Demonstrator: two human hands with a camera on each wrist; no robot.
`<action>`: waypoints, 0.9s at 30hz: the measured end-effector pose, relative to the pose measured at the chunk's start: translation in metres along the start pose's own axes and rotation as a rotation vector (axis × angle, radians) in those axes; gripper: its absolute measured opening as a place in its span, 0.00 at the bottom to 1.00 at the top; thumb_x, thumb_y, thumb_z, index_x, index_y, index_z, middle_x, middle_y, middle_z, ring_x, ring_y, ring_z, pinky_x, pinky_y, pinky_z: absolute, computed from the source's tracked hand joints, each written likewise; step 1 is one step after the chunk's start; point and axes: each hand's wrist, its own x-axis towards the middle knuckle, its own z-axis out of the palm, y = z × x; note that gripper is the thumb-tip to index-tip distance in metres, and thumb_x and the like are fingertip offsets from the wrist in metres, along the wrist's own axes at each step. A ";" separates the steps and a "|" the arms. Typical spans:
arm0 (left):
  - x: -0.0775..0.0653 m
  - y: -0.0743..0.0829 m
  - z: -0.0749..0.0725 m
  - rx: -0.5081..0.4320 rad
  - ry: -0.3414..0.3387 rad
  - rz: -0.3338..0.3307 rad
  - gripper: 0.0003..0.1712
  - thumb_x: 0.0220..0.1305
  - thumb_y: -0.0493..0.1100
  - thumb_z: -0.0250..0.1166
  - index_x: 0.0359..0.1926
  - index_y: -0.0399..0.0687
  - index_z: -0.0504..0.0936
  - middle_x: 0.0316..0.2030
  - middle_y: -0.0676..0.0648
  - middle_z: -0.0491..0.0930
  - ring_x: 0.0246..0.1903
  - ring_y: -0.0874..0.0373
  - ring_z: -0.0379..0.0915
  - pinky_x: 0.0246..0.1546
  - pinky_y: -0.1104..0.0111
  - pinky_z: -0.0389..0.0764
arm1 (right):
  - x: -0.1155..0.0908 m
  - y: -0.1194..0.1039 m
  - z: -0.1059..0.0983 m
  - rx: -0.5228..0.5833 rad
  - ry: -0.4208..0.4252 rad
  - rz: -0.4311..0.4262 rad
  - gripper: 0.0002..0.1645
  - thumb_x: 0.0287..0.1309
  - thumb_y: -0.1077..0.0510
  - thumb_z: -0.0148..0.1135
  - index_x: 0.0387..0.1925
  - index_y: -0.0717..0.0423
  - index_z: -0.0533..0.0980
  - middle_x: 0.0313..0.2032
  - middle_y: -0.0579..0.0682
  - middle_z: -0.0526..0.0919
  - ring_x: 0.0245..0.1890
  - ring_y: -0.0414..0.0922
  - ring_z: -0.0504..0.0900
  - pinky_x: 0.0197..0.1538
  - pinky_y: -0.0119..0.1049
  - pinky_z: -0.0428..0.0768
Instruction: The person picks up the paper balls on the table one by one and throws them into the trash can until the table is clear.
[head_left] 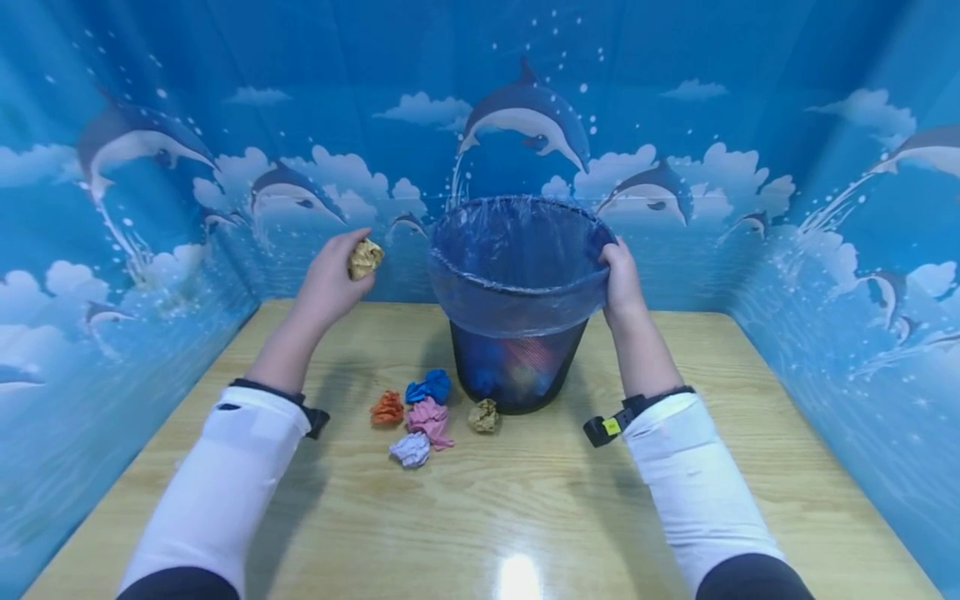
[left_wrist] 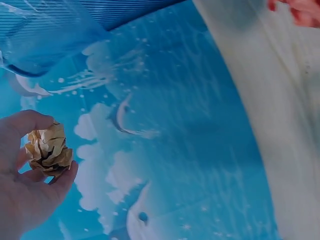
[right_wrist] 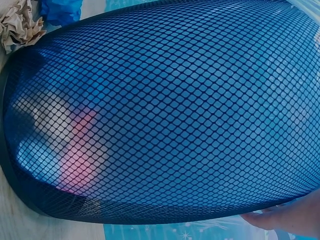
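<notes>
My left hand (head_left: 330, 283) pinches a crumpled tan paper ball (head_left: 365, 259) between thumb and fingers, raised above the table to the left of the bin. In the left wrist view the same ball shows its creased folds. A black mesh wastebasket (head_left: 468, 367) stands on the table, lined with a translucent blue plastic bag (head_left: 517, 308) folded over its rim. My right hand (head_left: 624, 279) grips the bin's right rim, thumb over the bag's edge. Through the mesh in the right wrist view, blurred pink, pale and blue shapes (right_wrist: 80, 155) show near the bottom.
In front of the bin on the wooden table (head_left: 525, 492) lie crumpled papers: blue (head_left: 429, 387), orange (head_left: 387, 408), pink (head_left: 430, 419), pale lilac (head_left: 411, 449) and another tan one (head_left: 483, 416) close to the bin's base. A dolphin-print curtain (head_left: 337, 100) encloses the back and sides.
</notes>
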 end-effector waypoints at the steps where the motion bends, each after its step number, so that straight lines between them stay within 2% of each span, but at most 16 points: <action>1: 0.001 0.004 -0.001 0.000 0.002 0.004 0.40 0.65 0.36 0.59 0.75 0.51 0.54 0.70 0.34 0.56 0.64 0.36 0.59 0.58 0.43 0.70 | 0.000 0.000 0.000 0.000 -0.002 -0.001 0.45 0.58 0.57 0.33 0.77 0.48 0.35 0.77 0.46 0.36 0.72 0.45 0.46 0.67 0.38 0.53; 9: 0.011 0.035 -0.007 -0.006 0.031 0.064 0.39 0.65 0.36 0.59 0.74 0.54 0.56 0.68 0.37 0.60 0.63 0.39 0.62 0.59 0.47 0.71 | 0.000 0.000 0.000 -0.007 -0.004 -0.004 0.45 0.58 0.57 0.33 0.77 0.49 0.36 0.77 0.45 0.35 0.73 0.45 0.44 0.68 0.39 0.52; 15: 0.020 0.056 -0.012 -0.036 0.047 0.095 0.40 0.66 0.37 0.59 0.75 0.55 0.55 0.71 0.39 0.57 0.65 0.41 0.60 0.60 0.50 0.72 | 0.000 0.001 -0.001 -0.017 0.009 0.014 0.46 0.58 0.56 0.34 0.77 0.48 0.35 0.77 0.45 0.34 0.75 0.45 0.40 0.70 0.40 0.51; 19: 0.026 0.066 -0.015 -0.053 0.055 0.091 0.39 0.67 0.39 0.59 0.75 0.58 0.54 0.73 0.40 0.54 0.69 0.42 0.54 0.59 0.51 0.73 | -0.001 0.001 -0.001 -0.009 0.013 0.019 0.46 0.58 0.57 0.34 0.77 0.49 0.32 0.77 0.45 0.30 0.76 0.45 0.38 0.69 0.39 0.52; 22: 0.031 0.073 -0.013 -0.065 0.052 0.097 0.39 0.67 0.41 0.59 0.75 0.60 0.54 0.73 0.41 0.54 0.69 0.43 0.56 0.56 0.52 0.76 | -0.002 0.000 -0.001 0.000 0.007 0.015 0.46 0.58 0.57 0.34 0.77 0.49 0.32 0.77 0.45 0.30 0.75 0.45 0.40 0.68 0.38 0.52; 25: 0.035 0.080 -0.009 -0.079 0.060 0.114 0.39 0.67 0.41 0.59 0.75 0.59 0.54 0.71 0.42 0.58 0.63 0.44 0.63 0.52 0.54 0.78 | -0.002 -0.001 0.000 0.006 0.007 0.015 0.47 0.57 0.57 0.34 0.76 0.49 0.31 0.77 0.45 0.29 0.75 0.44 0.38 0.69 0.38 0.52; 27: 0.037 0.084 -0.007 -0.086 0.062 0.129 0.39 0.67 0.41 0.60 0.75 0.59 0.55 0.70 0.43 0.58 0.64 0.45 0.62 0.55 0.53 0.76 | -0.002 -0.001 -0.001 0.010 0.009 0.012 0.47 0.57 0.58 0.34 0.77 0.49 0.32 0.77 0.45 0.30 0.75 0.45 0.39 0.70 0.38 0.51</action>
